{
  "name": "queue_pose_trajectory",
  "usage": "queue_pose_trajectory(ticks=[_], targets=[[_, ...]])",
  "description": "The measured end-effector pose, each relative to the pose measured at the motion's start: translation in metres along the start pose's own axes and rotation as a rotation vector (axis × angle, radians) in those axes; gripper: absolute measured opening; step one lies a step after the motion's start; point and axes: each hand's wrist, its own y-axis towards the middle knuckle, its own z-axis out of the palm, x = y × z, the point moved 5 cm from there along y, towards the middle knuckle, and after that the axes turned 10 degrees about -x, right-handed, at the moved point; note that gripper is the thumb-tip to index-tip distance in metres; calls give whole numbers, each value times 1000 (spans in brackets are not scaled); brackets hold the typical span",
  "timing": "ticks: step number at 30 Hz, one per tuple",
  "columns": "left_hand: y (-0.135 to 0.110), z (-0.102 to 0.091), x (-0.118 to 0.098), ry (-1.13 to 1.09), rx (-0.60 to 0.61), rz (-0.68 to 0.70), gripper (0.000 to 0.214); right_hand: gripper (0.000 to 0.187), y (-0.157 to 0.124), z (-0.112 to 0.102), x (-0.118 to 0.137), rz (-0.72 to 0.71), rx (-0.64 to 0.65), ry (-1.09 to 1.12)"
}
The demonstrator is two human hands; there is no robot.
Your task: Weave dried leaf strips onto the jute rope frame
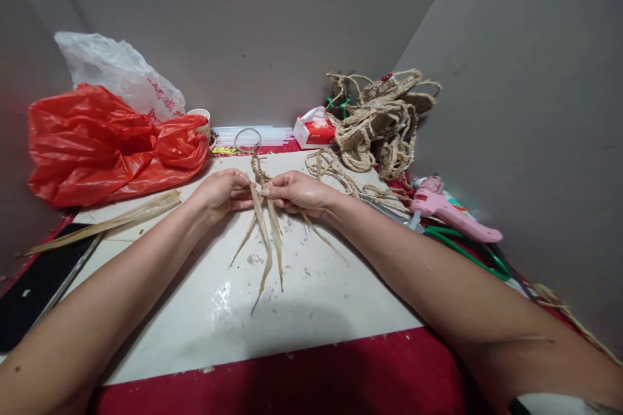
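Observation:
Between my hands, over the white board [311, 311], is a short braid [259, 168] of dry, straw-coloured plant fibre. Loose fibre strips [265, 253] hang from it toward me, spreading over the board. My left hand [224, 191] pinches a strip at the left of the braid's lower end. From the other side, my right hand [296, 193] is closed on strips at the same spot, its thumb and forefinger close to the left fingertips. The exact crossing of the strips is partly hidden by the fingers.
Red plastic bag [111, 149] and flat fibre strips [131, 217] lie left, near a dark phone-like device [34, 292]. Behind stand a tissue pack [314, 130] and a wire ring [247, 139]. Braided cords [379, 123] pile back right, by a pink glue gun [450, 211].

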Motion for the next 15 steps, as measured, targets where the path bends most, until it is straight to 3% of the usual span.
queue_pose_trajectory(ticks=[7,15], targets=[[-16,11,14,148,238,-100,8,26,1,2,-1,-8,-7,48],[-17,10,10,191,177,37,12,31,0,0,-3,-10,41,8]])
